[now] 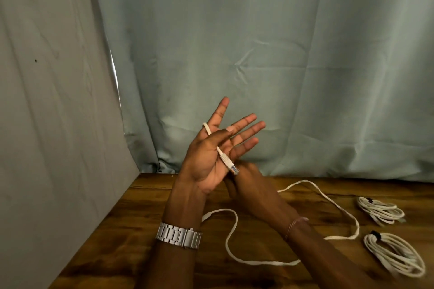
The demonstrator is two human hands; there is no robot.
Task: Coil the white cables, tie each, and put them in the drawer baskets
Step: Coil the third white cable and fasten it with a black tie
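While the left hand (212,155) is raised above the far left part of the wooden table (131,237), palm turned toward the camera, its four fingers are spread and nearly straight, and its thumb folds across the palm to pin the end of a white cable (234,225) against it. A metal watch (179,235) sits on that wrist. The right hand (252,185) lies lower and just behind the left, its back toward the camera and its fingertips hidden behind the left palm, so whether it holds anything cannot be told; a thin bracelet (296,224) circles its wrist.

From behind the base of the left forefinger, the cable's end runs diagonally down across the palm under the thumb and finishes in a clear plug (231,167) with a white strain sleeve, which juts out at the palm's lower edge, close against the right hand. The rest of this cable trails loose over the table in wide, flat bends, passing under both forearms and looping out to the right.

Near the right edge of the table lie two coiled white cables, each bound by a dark tie: a far coil (381,211) and a near coil (397,256), slightly apart from each other. A pale green-grey cloth (258,54) hangs behind the table.
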